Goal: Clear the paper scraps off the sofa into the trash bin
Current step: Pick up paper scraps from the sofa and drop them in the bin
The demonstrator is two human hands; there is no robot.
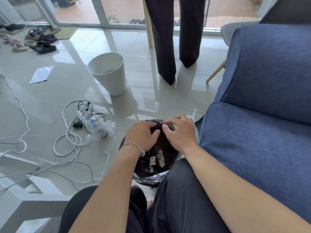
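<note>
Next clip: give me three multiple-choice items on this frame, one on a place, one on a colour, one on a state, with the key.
1. Where are both hands?
A. On the sofa cushion
B. Over the bag-lined trash bin
C. On the cables

2. What colour is the sofa?
A. Blue
B. Red
C. Green

3. How is the white bin by the standing person?
A. Lying on its side
B. Upright
C. Upside down

Key:
1 B, the left hand and right hand hang above the trash bin, where paper scraps lie.
2 A, the sofa fabric is blue.
3 B, the white bin stands on the floor, mouth up.
</note>
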